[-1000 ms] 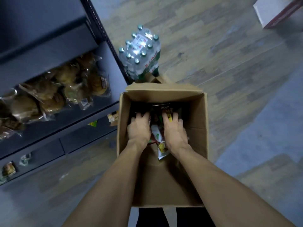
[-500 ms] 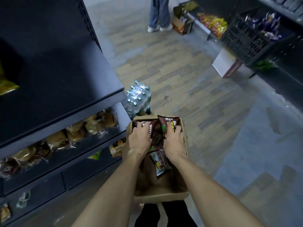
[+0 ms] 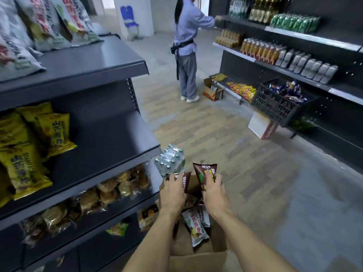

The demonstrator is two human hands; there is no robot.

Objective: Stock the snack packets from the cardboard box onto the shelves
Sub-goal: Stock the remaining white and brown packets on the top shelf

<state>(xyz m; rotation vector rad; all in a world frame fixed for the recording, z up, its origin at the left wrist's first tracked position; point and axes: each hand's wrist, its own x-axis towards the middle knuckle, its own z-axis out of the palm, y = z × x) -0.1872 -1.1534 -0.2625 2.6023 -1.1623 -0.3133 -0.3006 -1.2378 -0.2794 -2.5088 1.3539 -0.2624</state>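
Two hands work above an open box (image 3: 198, 260) on the floor beside a dark shelf unit (image 3: 94, 67). At far left, the top shelf carries grey bags (image 3: 25, 26); the shelf below holds yellow bags (image 3: 27, 146), stacked and overlapping; the next shelf down holds clear-wrapped buns (image 3: 110, 191) in a row along its front edge. Just beyond the end of the unit, a shrink-wrapped pack of bottles (image 3: 170, 160) stands on the floor, touching or just behind the box. The left hand (image 3: 172, 195) has its fingers curled over a brown packet (image 3: 184, 183), gripping it upright above the box. The right hand (image 3: 214, 193) likewise grips a second brown packet (image 3: 205, 174), fingers wrapped round its lower part, the top edge standing free. Between and below the wrists, a white packet (image 3: 196, 226) lies tilted inside the box, with others partly hidden beneath. Farther back, a person (image 3: 186, 48) in a blue top faces the right-hand shelves (image 3: 294, 63) of drinks. A black crate (image 3: 275, 103) of blue wrappers sits at lower right of those shelves.
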